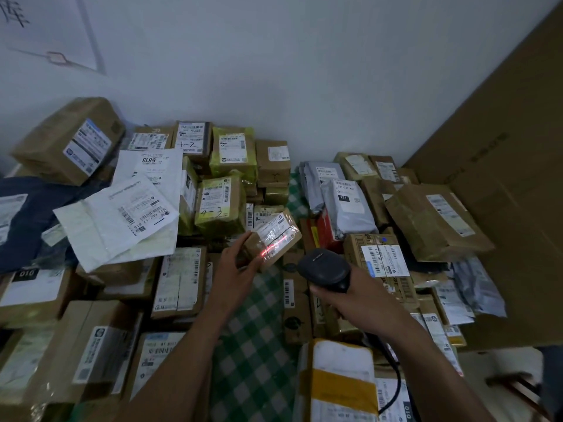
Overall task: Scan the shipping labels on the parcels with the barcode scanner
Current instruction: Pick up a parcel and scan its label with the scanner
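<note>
The left hand (pixel 234 266) holds a small brown cardboard parcel (pixel 275 239) lifted above the green-and-white checked cloth (pixel 256 330) in the middle of the tabletop. Its fingers (pixel 243 263) are curled round the parcel's near end. A white shipping label under glossy clear tape (pixel 274 231) faces up, and a red scan line (pixel 274 244) runs across it.

The right hand (pixel 353 306) is just beside it, fingers (pixel 323 295) clenched round the handle of a black handheld barcode scanner (pixel 324 268). The scanner's head points at the label, and its black cable (pixel 394 379) trails down past the wrist.

Labelled brown cardboard boxes (pixel 179 281) are heaped on both sides of the cloth. There are also white plastic mailer bags (pixel 122 220) at the left, yellow-green taped boxes (pixel 221 205) behind, and grey poly mailers (pixel 347 205) at the right. A large flat brown carton (pixel 502 178) leans against the right wall.
</note>
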### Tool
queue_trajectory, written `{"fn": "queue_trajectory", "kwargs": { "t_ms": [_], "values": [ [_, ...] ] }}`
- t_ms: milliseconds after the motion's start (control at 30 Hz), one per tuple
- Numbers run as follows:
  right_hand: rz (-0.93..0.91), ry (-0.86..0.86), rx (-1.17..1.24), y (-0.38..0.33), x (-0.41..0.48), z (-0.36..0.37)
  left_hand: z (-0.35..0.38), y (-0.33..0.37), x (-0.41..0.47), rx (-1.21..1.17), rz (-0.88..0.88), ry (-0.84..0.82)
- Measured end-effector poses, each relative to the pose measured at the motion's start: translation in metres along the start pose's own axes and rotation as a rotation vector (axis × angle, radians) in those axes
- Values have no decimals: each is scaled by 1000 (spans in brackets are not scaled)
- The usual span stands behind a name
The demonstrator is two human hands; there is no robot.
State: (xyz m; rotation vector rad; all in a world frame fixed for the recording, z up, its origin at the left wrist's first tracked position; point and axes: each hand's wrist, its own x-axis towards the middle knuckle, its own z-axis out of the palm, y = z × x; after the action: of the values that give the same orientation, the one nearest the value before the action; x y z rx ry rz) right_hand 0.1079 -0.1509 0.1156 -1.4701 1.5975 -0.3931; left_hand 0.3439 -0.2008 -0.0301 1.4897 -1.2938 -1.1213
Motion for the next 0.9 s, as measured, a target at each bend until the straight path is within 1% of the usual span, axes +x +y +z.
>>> {"fn": "queue_trajectory", "kwargs": {
  "t_ms": [267, 367, 433, 567, 667, 733, 833, 900],
  "values": [
    [-4, -1, 6, 3, 1, 1, 1, -2, 0, 36, -17, -11],
    [1, -3, 37, 5, 3, 1, 3, -3, -2, 34, 2, -12],
    [8, 6, 63, 9, 4, 0, 4, -7, -2, 12, -16, -8],
    [58, 56, 77, 21, 5, -4, 16, -17, -16, -46, -146, 33],
    [112, 68, 89, 28, 2, -7, 44, -22, -35, -143, -279, -26],
    [146, 55, 50, 33, 3, -6, 68, -34, -43, -199, -367, -76],
    [171, 44, 31, 37, 5, -3, 97, -55, -45, -230, -463, -90],
    [166, 43, 49, 38, 5, -1, 114, -77, -42, -241, -484, -66]
  ]
}}
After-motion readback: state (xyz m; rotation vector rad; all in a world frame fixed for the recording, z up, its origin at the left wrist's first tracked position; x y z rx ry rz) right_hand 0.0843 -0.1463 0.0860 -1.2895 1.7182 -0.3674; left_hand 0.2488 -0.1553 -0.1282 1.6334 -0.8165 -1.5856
